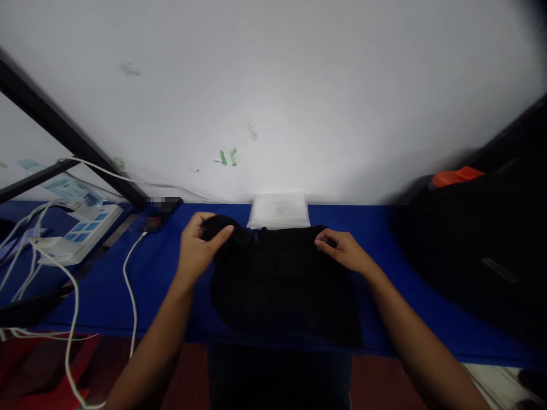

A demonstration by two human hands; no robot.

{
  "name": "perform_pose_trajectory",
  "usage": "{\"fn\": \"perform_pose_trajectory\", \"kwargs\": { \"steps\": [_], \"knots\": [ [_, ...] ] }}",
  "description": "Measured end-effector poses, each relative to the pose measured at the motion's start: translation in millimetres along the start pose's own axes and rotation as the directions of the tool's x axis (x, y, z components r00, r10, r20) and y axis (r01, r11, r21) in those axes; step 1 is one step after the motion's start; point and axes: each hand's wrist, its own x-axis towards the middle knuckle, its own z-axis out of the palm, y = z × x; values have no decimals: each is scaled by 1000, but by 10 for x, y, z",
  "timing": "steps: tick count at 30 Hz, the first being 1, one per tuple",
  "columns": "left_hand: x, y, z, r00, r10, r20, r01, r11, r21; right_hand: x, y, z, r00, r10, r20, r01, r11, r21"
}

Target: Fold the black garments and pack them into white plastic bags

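Observation:
A black cloth item (282, 279), perhaps a garment, is spread over the blue table in front of me. My left hand (199, 242) grips its raised far left part between thumb and fingers. At the far right corner, my right hand (337, 246) pinches the black cloth's edge. Just beyond the cloth, against the wall, lies a stack of clear or white plastic packets (280, 210). Dark folds hide the cloth's exact shape.
On the left are a white power strip (81, 233), a dark device (160, 213) and loose white cables (128, 273). A large black bag (474, 245) with something orange (457, 177) on it fills the right side of the blue table (166, 285). A wall stands behind.

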Motion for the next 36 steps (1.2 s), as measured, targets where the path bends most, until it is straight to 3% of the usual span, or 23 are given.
{"fn": "perform_pose_trajectory", "kwargs": {
  "steps": [1, 3, 5, 6, 7, 8, 10, 11, 12, 14, 18, 20, 22, 25, 27, 28, 30, 32, 34, 36],
  "knots": [
    [-59, 32, 116, 999, 33, 37, -34, 999, 28, -2, -6, 0, 1000, 0, 4, 0, 1000, -3],
    [-182, 62, 307, 955, 96, 281, -122, 990, 76, -5, -17, 1, 1000, -1, 10, 1, 1000, -3],
    [-279, 56, 403, 817, 129, 562, -206, 976, 75, -7, -28, 0, 1000, -2, 13, 2, 1000, -2],
    [-313, 41, 414, 753, 132, 645, -218, 974, 56, -8, -34, -1, 1000, -2, 14, 2, 1000, -4],
    [-338, 17, 404, 730, 130, 671, -209, 977, 38, -10, -39, -5, 1000, -5, 14, 5, 1000, -7],
    [-359, -17, 379, 765, 122, 633, -183, 983, 32, -11, -45, -9, 1000, -9, 13, 9, 1000, -9],
    [-403, -111, 308, 914, 76, 398, -115, 990, 77, -14, -57, -22, 1000, -18, 2, 18, 1000, -10],
    [-432, -169, 274, 964, 55, 261, -92, 987, 134, -15, -62, -29, 1000, -20, -6, 20, 1000, -10],
    [-468, -231, 244, 986, 45, 161, -79, 974, 213, -17, -67, -34, 1000, -20, -15, 20, 1000, -8],
    [-554, -352, 211, 992, 39, 118, -82, 918, 388, -18, -74, -40, 1000, -16, -19, 16, 1000, -2],
    [-662, -473, 233, 965, 12, 260, -152, 837, 526, -15, -83, -29, 1000, -21, -2, 21, 1000, -4],
    [-637, -424, 267, 969, 82, 235, -189, 855, 483, -12, -82, -21, 1000, -28, 7, 28, 1000, -9],
    [-576, -300, 317, 970, 196, 144, -238, 884, 402, -11, -75, -19, 999, -29, 16, 29, 999, -14],
    [-491, -47, 456, 932, 355, 75, -362, 905, 222, -13, -59, -18, 999, -22, 25, 22, 999, -30],
    [-469, 102, 599, 859, 454, 236, -482, 873, 77, -13, -50, -9, 999, -28, 22, 29, 999, -42],
    [-469, 160, 680, 786, 498, 367, -540, 842, 13, -12, -48, -2, 999, -34, 21, 35, 998, -43],
    [-481, 244, 839, 569, 534, 625, -646, 761, -62, -8, -47, 17, 999, -46, 23, 47, 998, -38],
    [-498, 292, 970, 384, 504, 773, -747, 662, -61, -5, -49, 32, 998, -51, 26, 51, 998, -31],
    [-508, 310, 1057, 304, 459, 835, -822, 570, -14, -5, -52, 36, 999, -47, 25, 48, 998, -36],
    [-503, 300, 1103, 304, 439, 845, -849, 527, 31, -12, -61, 24, 999, -52, 3, 53, 998, -33]
  ]
}}
